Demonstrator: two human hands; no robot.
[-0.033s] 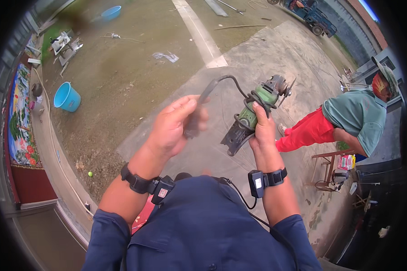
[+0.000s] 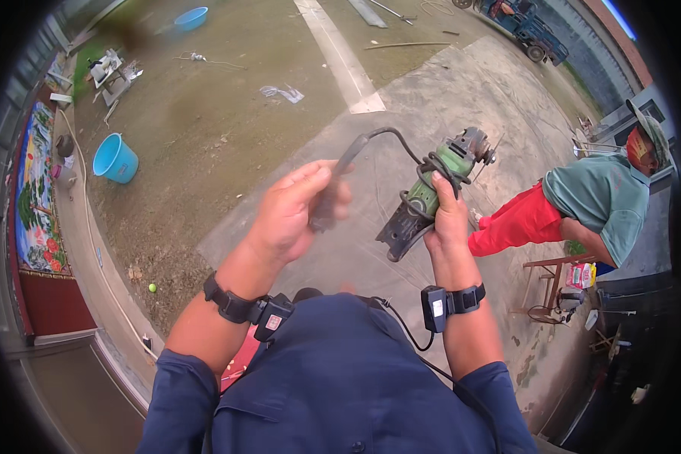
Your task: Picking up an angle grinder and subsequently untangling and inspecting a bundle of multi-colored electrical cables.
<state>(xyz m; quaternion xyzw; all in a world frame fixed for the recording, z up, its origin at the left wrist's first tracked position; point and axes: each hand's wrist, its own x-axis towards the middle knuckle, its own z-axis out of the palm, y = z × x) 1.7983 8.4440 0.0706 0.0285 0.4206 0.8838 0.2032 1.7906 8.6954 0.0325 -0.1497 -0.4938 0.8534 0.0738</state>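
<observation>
Grinder (image 2: 422, 197): shifted slightly right since earlier frame; before the torso.
Right hand (image 2: 449, 216): wrapped round grinder body.
Left hand (image 2: 286, 208): curled on thick cord (image 2: 347, 160).
Room: bare concrete slab (image 2: 499, 94) beyond; co-worker (image 2: 599, 189) near, right.
Label: white patch, right wrist unit (image 2: 435, 309).

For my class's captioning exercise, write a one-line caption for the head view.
Right hand holding a green angle grinder wrapped in dark cable, left hand gripping a stretch of it.
</observation>
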